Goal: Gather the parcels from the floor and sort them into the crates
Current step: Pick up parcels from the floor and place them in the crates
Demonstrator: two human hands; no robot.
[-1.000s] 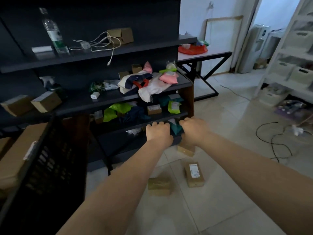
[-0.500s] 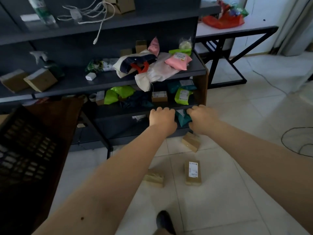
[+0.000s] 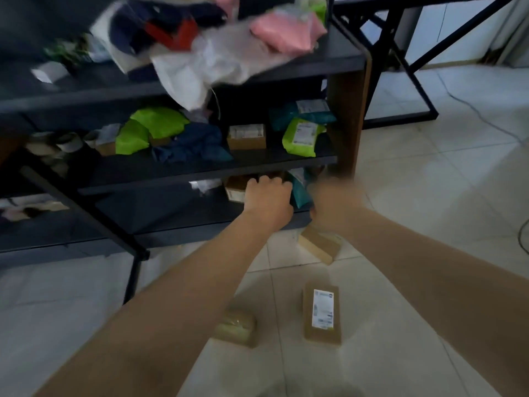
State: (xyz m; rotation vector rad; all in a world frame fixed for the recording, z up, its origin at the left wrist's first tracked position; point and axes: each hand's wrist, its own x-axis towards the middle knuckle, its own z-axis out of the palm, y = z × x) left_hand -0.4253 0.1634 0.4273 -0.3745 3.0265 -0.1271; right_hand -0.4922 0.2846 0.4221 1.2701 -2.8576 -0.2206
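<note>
Pale tiled floor [image 3: 429,213] under dark shelving [image 3: 200,167], a black-framed table [image 3: 415,64] at upper right. Middle shelf crowded: lime-green mailers [image 3: 154,130], a crumpled navy bag [image 3: 194,144], a small labelled carton [image 3: 246,136], a teal mailer [image 3: 303,113] above a green labelled pouch [image 3: 300,136]. Upper shelf heaped with white, pink, red and navy bags [image 3: 206,53], smeared by motion. Low down at the bottom shelf, both arms outstretched: left hand [image 3: 267,200] with fingers curled, knuckles up, against a brown box [image 3: 236,190]; whether gripped, cannot tell. Right hand [image 3: 336,204] badly blurred beside a teal parcel [image 3: 300,193] standing between the two hands; grip unreadable. Three cardboard parcels on the tiles: a tilted box [image 3: 319,243] just below the right wrist, a labelled flat box [image 3: 323,316] nearer the viewer, a taped box [image 3: 236,326] partly hidden behind the left forearm. Far-left shelf contents dim and indistinct; top of the shelving cut off. No crate in sight, unlike half a second earlier, when a black crate filled the lower left; view now closer and lower, hands at the same shelf edge as before, floor parcels unmoved.
</note>
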